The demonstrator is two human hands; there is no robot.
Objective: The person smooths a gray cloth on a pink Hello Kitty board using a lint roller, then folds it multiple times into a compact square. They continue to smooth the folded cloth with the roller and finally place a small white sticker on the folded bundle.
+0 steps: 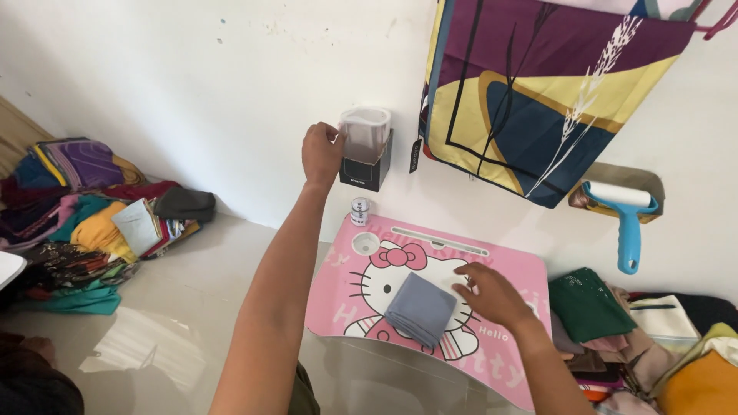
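We had the pink lap table (pixel 507 361) on the pale floor against the white wall, its far edge toward the wall and its long side running left to right in front of us. A big patterned cloth (pixel 530 92) hung on the wall above its far right corner, and heaps of folded fabric (pixel 84 215) lay on the floor well off to either side. On the table, near the middle and a little toward the near edge, lay the folded grey cloth (pixel 420 309), its long axis slanting from the near left toward the far right. Our right hand (pixel 492 296) rested flat just beside that cloth's right edge, fingers spread loosely and holding nothing, so the cloth lay directly to the left of those fingers. Our left hand (pixel 320 154) was stretched well away, up at the wall beyond the far left corner, fingers curled on the side of a clear plastic container (pixel 364 134) that sat in a small black holder (pixel 367 170). A small white can (pixel 359 210) stood at the far left corner below it.
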